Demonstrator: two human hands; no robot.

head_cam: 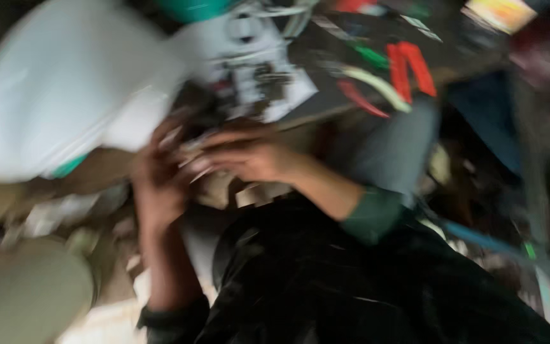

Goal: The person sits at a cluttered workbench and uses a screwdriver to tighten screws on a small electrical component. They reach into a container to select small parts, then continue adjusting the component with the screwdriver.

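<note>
- Dark cloth (351, 286), black and creased, fills the nearest ground from 5 to 7 o'clock, under both forearms.
- Green sleeve cuffs close each forearm: one at 4 o'clock (372, 213), the other at 7 o'clock (172, 317).
- Left hand (160, 181) stands just left of centre, fingers curled up toward 12 o'clock; blur hides whether they are pressed on anything, so its grip cannot be told.
- Right hand (253, 156) lies at centre, fingers stretched toward 9 o'clock and meeting the left hand's fingertips.
- Small pale thing (192, 150) sits between the two sets of fingertips; it is too smeared to tell its kind, or whether it is pinched or only touched.
- White bag-like bundle (65, 83) bulks at 10 o'clock, just beyond the left hand.
- White printed sheet (256, 70) lies at 12 o'clock, beyond the hands.
- Red-handled tool (410, 67) rests at 1 o'clock on a dark surface, well apart from both hands.
</note>
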